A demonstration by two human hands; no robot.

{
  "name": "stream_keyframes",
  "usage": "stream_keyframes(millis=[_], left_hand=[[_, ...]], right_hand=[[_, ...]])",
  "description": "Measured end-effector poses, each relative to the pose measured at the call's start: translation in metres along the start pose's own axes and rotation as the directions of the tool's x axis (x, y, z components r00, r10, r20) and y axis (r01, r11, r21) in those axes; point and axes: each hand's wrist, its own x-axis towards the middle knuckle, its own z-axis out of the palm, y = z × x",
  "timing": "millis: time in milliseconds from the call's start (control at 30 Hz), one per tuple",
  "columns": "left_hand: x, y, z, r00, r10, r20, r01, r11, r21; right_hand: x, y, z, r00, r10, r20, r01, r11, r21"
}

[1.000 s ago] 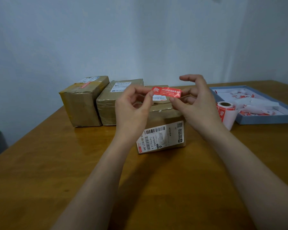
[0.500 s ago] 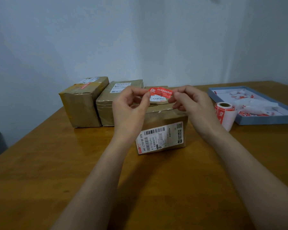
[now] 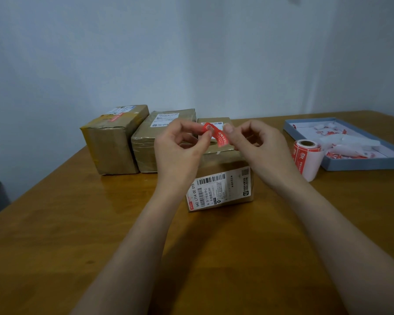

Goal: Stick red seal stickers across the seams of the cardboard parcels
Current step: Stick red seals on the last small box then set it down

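Right now, two bare forearms reach forward over a wooden table (image 3: pixel 55 235), seen from a camera worn on the person's head. Both hands are raised above the nearest cardboard parcel (image 3: pixel 223 178), and between them is one red seal sticker (image 3: pixel 215 134). The left hand (image 3: pixel 180 153) pinches the sticker's upper left end between thumb and forefinger. The right hand (image 3: pixel 257 151) pinches its other end, fingers curled. The sticker bends and tilts down to the right; it hangs in the air just over the parcel's top and does not appear to touch the cardboard.

The nearest parcel has a white shipping label (image 3: pixel 218 189) with barcodes on its front face. Its top seam is mostly hidden behind the hands, so whether it already bears a seal cannot be told.

Three more parcels stand behind it near the wall. The far-left parcel (image 3: pixel 110 142) shows a small red strip on its top, which looks like a seal already in place. The middle parcel (image 3: pixel 150 142) and the small rear parcel (image 3: pixel 214 121) show white labels only; no red seal is visible on them from here.

To the right stands a roll of red stickers (image 3: pixel 306 155), and beyond it a shallow blue tray (image 3: pixel 362 165) holding white and red paper scraps.

Judging from this, one parcel seems done, one is in hand, and probably two remain.
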Motion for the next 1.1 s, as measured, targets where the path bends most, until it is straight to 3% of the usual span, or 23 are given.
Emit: stream_keyframes(millis=[233,467,700,933,1100], left_hand=[[0.002,-0.002,0.000,0.997,0.009,-0.083,-0.005,0.999,0.038],[0.004,-0.002,-0.002,0.996,-0.034,-0.084,0.035,0.999,0.014],[0.004,-0.006,0.000,0.990,-0.105,-0.091,0.114,0.989,0.094],[0.004,-0.010,0.000,0.979,-0.199,-0.053,0.206,0.946,0.250],[0.007,-0.017,-0.005,0.960,-0.280,-0.019,0.272,0.911,0.310]], right_hand=[[0.000,0.004,0.003,0.999,0.000,0.052,0.005,0.996,-0.094],[0.006,0.013,-0.002,0.999,0.048,-0.025,-0.049,0.997,-0.057],[0.010,0.015,-0.007,0.993,0.090,-0.078,-0.091,0.996,-0.015],[0.031,0.010,-0.005,0.990,0.133,0.047,-0.118,0.965,-0.235],[0.035,0.014,0.001,0.982,0.181,0.057,-0.164,0.961,-0.223]])
